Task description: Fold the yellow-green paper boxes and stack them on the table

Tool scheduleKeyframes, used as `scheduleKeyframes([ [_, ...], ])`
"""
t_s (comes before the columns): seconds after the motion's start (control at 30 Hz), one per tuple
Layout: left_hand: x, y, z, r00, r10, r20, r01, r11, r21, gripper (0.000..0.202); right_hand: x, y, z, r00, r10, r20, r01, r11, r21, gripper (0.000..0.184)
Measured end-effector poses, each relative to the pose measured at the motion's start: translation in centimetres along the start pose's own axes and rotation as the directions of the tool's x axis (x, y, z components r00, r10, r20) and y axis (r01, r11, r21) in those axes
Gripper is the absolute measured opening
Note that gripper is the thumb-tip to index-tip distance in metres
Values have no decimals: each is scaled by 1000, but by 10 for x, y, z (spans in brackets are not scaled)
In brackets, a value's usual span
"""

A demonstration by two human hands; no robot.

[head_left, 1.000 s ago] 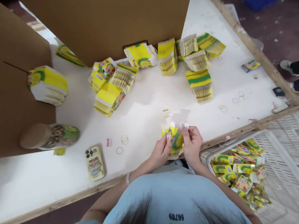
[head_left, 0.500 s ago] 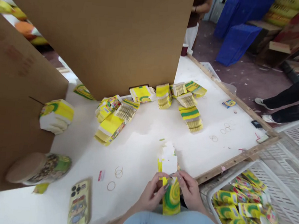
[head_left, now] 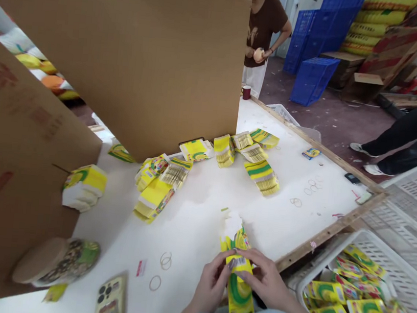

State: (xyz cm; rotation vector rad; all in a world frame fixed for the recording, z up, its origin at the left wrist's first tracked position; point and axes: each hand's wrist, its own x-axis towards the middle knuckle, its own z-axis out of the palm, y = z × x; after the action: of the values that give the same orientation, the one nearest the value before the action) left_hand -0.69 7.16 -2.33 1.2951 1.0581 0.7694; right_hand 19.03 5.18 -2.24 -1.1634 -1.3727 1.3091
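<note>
While I watch through the head camera, the left hand (head_left: 211,282) and the right hand (head_left: 268,280) both have fingers and thumbs closed on a yellow carton (head_left: 241,295), just left of the white crate (head_left: 403,273). I judge the work to be partway: many yellow packs (head_left: 328,291) lie heaped inside the crate, one carton is in hand, and flat-looking bundles (head_left: 261,176) lie untouched on the table, left of the crate and farther off. Because fingers cover the carton's middle, I cannot tell how much of it is finished. Well left of the crate are rubber bands (head_left: 155,283), a phone (head_left: 111,299) and a jar (head_left: 69,263). Between carton and crate stands the wooden table edge (head_left: 334,231); beyond the bundles, left of the crate, a cardboard panel (head_left: 165,73) blocks my view. Well beyond the crate stands a co-worker (head_left: 269,19).
</note>
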Motion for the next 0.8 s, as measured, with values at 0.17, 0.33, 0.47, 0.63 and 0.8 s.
scheduleKeyframes([
  [0.17, -2, 6, 7, 999, 37, -1, -37, 998, -46, 50, 2, -10, 0, 980, 172, 106, -184, 975, 123, 58],
  [0.33, -3, 7, 6, 999, 45, 1, -45, 999, -11, 45, 2, -8, -6, 971, 183, 153, -206, 966, 157, 51],
  [0.47, 0, 5, 3, 997, 71, -2, -71, 997, 10, 47, 4, -14, -6, 973, 194, 126, -206, 974, 95, 48],
  [0.63, 3, 5, 1, 997, 67, 36, -69, 996, 55, 46, 5, -15, -4, 972, 188, 140, -199, 978, 62, 45],
  [0.8, 0, 17, 8, 998, 62, 3, -62, 994, 88, 50, -4, -13, -11, 965, 212, 154, -233, 964, 128, 49],
])
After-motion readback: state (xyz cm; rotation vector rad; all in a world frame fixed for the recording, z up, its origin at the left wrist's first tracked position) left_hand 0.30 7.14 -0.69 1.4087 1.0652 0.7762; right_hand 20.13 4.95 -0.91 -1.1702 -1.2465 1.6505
